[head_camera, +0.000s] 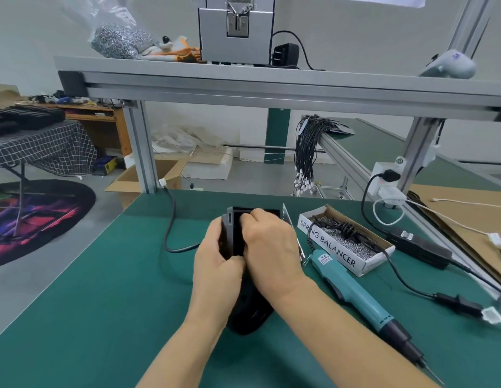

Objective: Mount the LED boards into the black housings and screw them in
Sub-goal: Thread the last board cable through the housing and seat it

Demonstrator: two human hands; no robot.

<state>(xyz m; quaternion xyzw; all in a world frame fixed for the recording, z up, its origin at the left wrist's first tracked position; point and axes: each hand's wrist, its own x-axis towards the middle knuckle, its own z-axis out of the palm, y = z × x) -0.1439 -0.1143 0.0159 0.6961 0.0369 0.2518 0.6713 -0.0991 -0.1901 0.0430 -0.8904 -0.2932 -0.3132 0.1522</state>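
Black housing (234, 233) held tilted above green mat (103, 289), mid-bench. Left hand (215, 264) grips its left edge, fingers curled round. Right hand (267, 242) curled over open face, fingertips inside. Teal electric screwdriver (355, 292) lies just right; screw box (347, 239) beyond.

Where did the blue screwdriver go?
The electric screwdriver lies on the green mat, right of the right hand, beside the screw box.
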